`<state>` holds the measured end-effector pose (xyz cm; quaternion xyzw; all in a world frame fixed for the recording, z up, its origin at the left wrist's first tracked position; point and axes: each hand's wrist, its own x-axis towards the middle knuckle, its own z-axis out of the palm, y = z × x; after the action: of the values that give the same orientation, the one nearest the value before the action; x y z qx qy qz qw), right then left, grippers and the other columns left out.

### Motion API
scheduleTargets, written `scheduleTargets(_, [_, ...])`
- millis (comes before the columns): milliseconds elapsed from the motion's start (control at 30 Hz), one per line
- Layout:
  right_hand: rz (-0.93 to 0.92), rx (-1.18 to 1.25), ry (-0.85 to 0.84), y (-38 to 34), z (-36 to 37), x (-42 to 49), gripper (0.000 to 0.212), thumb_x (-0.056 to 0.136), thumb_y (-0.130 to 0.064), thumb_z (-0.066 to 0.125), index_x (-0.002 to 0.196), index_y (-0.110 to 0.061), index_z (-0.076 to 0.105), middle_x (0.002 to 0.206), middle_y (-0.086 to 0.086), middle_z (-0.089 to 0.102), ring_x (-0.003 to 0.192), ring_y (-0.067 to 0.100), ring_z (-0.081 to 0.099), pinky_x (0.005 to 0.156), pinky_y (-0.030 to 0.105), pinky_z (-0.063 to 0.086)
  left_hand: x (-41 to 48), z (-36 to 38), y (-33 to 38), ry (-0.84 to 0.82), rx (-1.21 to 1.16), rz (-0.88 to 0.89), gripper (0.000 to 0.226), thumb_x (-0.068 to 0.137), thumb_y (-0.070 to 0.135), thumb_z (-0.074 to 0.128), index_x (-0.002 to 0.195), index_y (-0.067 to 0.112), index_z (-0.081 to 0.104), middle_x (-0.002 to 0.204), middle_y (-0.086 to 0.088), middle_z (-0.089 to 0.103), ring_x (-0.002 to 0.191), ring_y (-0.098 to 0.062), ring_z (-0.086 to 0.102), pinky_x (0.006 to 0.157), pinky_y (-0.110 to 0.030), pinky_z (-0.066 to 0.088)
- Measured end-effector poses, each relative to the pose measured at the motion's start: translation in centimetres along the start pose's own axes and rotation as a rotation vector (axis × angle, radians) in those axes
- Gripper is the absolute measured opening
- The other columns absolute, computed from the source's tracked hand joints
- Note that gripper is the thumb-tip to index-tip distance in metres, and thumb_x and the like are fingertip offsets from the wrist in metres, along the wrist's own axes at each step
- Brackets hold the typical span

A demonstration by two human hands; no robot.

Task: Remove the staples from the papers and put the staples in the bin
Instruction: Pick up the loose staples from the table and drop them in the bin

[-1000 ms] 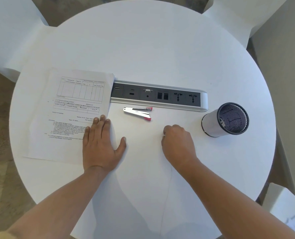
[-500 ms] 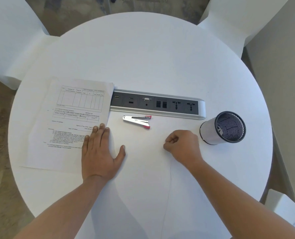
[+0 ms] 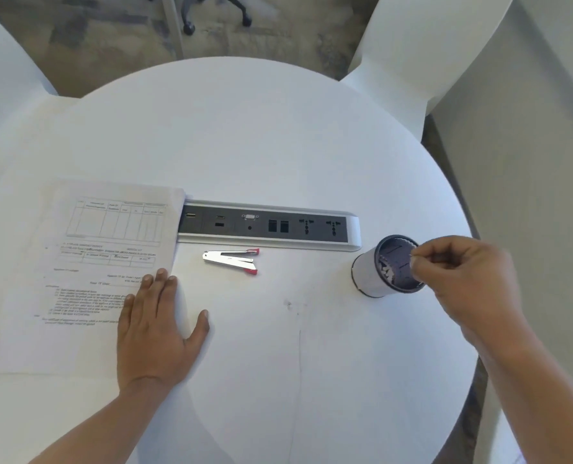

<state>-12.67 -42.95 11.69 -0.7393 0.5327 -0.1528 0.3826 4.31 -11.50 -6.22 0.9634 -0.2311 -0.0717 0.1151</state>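
The printed papers lie flat on the left of the round white table. My left hand rests flat on their lower right edge, fingers straight. A silver staple remover with red tips lies just below the socket strip. The bin, a small white cup with a dark mesh inside, stands at the right. My right hand hovers over its rim with thumb and fingers pinched together; a tiny staple seems held there, too small to make out clearly.
A grey socket strip is set into the table's middle, its left end under the papers. White chairs stand at the back left and back right. The table edge curves close to the bin on the right.
My right hand lifted from the table's middle and moved right to above the bin, fingers still pinched. My left hand stayed on the papers. The camera tilted up.
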Motion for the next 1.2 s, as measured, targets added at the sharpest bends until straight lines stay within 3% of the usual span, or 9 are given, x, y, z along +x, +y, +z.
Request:
scheduleTargets(100, [-0.016, -0.163, -0.029, 0.9, -0.4, 1.7, 0.015, 0.075, -0.011, 0.074, 0.069, -0.024, 0.073, 0.06, -0.004, 0.07, 0.042, 0.003, 0.052, 0.042, 0.018, 0.04, -0.1, 0.0, 0.0, 0.004, 0.004, 0.002, 0.085, 0.081, 0.062, 0.039, 0.145, 0.007, 0.044, 0.157, -0.009, 0.041, 0.149, -0.028, 0.032, 0.123, -0.048, 0.021])
scheduleTargets(233, [-0.096, -0.375, -0.102, 1.2, -0.1, 2.3, 0.017, 0.084, -0.009, 0.067, 0.088, -0.022, 0.078, 0.075, -0.005, 0.073, 0.061, 0.008, 0.061, 0.048, 0.008, 0.041, -0.1, 0.1, 0.0, 0.024, 0.0, 0.008, 0.084, 0.08, 0.061, 0.04, 0.143, 0.006, 0.046, 0.155, -0.011, 0.044, 0.147, -0.03, 0.035, 0.122, -0.049, 0.023])
scheduleTargets(333, [-0.151, -0.474, -0.087, 1.1, 0.0, 2.4, 0.03, 0.082, -0.002, 0.06, 0.095, -0.023, 0.077, 0.087, -0.004, 0.076, 0.08, 0.017, 0.069, 0.07, 0.028, 0.057, -0.1, 0.1, 0.0, 0.028, 0.0, 0.009, 0.084, 0.08, 0.061, 0.041, 0.142, 0.005, 0.047, 0.154, -0.012, 0.045, 0.146, -0.031, 0.036, 0.122, -0.049, 0.023])
scheduleTargets(400, [-0.177, -0.476, -0.075, 1.1, 0.1, 2.4, 0.032, 0.079, 0.0, 0.06, 0.094, -0.023, 0.075, 0.086, -0.007, 0.075, 0.082, 0.014, 0.069, 0.076, 0.03, 0.056, -0.1, 0.1, 0.0, 0.025, 0.003, 0.014, 0.084, 0.08, 0.061, 0.041, 0.142, 0.005, 0.046, 0.155, -0.012, 0.045, 0.147, -0.031, 0.036, 0.122, -0.049, 0.023])
scheduleTargets(533, [-0.193, -0.453, -0.066, 1.2, 0.1, 2.5, 0.028, 0.077, 0.0, 0.063, 0.088, -0.025, 0.072, 0.078, -0.013, 0.071, 0.077, 0.008, 0.067, 0.067, 0.021, 0.049, -0.1, 0.1, 0.0, 0.016, 0.008, 0.013, 0.084, 0.08, 0.061, 0.04, 0.143, 0.006, 0.046, 0.156, -0.011, 0.043, 0.148, -0.03, 0.034, 0.123, -0.049, 0.022])
scheduleTargets(767, [-0.148, -0.275, -0.078, 0.5, 0.4, 2.1, 0.016, 0.08, -0.007, 0.069, 0.083, -0.022, 0.072, 0.073, -0.008, 0.072, 0.069, 0.006, 0.067, 0.059, 0.016, 0.05, 0.0, 0.1, 0.1, 0.019, 0.002, 0.01, 0.084, 0.081, 0.061, 0.039, 0.144, 0.006, 0.044, 0.156, -0.01, 0.042, 0.148, -0.029, 0.033, 0.123, -0.049, 0.021])
scheduleTargets(900, [-0.074, -0.214, -0.1, 0.9, 0.7, 2.3, 0.024, 0.079, -0.001, 0.067, 0.083, -0.024, 0.072, 0.076, -0.009, 0.074, 0.074, 0.009, 0.07, 0.066, 0.025, 0.054, -0.1, 0.1, 0.1, 0.024, 0.002, 0.004, 0.084, 0.082, 0.061, 0.039, 0.146, 0.007, 0.043, 0.158, -0.009, 0.041, 0.149, -0.028, 0.032, 0.124, -0.047, 0.019])
scheduleTargets(1100, [-0.158, -0.263, -0.06, 0.2, 1.3, 1.2, 0.02, 0.08, -0.007, 0.068, 0.088, -0.024, 0.072, 0.08, -0.015, 0.07, 0.074, -0.001, 0.066, 0.062, 0.015, 0.044, 0.0, 0.0, 0.2, 0.033, -0.004, 0.006, 0.082, 0.083, 0.06, 0.041, 0.146, 0.007, 0.044, 0.157, -0.008, 0.041, 0.149, -0.026, 0.032, 0.124, -0.046, 0.02])
scheduleTargets(1200, [-0.231, -0.234, -0.117, -0.6, 3.2, -0.2, 0.02, 0.082, -0.009, 0.066, 0.087, -0.026, 0.073, 0.079, -0.016, 0.07, 0.078, -0.007, 0.063, 0.062, 0.009, 0.046, -0.1, -0.1, 0.1, 0.041, -0.006, 0.006, 0.081, 0.084, 0.059, 0.042, 0.146, 0.007, 0.044, 0.157, -0.008, 0.042, 0.149, -0.026, 0.032, 0.124, -0.046, 0.021])
